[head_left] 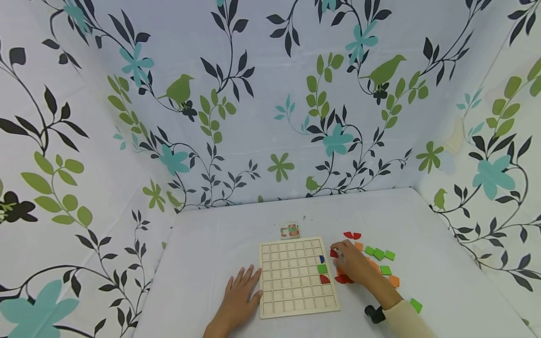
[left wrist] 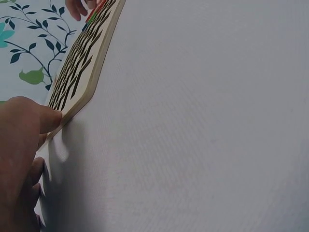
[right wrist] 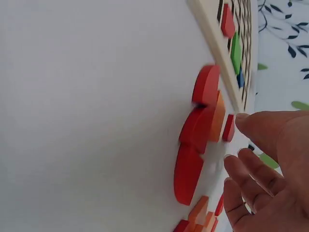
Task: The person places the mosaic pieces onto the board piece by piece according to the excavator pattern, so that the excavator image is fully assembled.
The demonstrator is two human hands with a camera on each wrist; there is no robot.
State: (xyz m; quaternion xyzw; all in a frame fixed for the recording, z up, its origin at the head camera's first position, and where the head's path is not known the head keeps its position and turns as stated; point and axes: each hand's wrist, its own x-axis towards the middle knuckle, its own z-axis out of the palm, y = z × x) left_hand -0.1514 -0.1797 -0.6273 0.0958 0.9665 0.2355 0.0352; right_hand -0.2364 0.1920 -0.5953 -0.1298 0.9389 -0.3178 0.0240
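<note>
Board of pale wood with a square grid [head_left: 291,293]: flat on the white cloth [head_left: 207,234], sitting between your hands.
Left hand [head_left: 239,299]: fingers spread and relaxed, not grasping anything; your thumb's touching the board's left edge.
Right hand [head_left: 354,265]: fingers bent, down among the loose pieces just off the board's right edge.
Small red flat piece [right wrist: 229,128]: right by your thumb tip, honestly can't tell if you've pinched it.
Red curved-edge pieces [right wrist: 198,128]: three touching in a row, nearer your wrist than that small one.
Right column of the grid: blue piece [head_left: 322,259], green square piece [head_left: 322,269], red rounded piece [head_left: 324,279].
Green loose squares [head_left: 378,254]: past your knuckles, off to the right.
</note>
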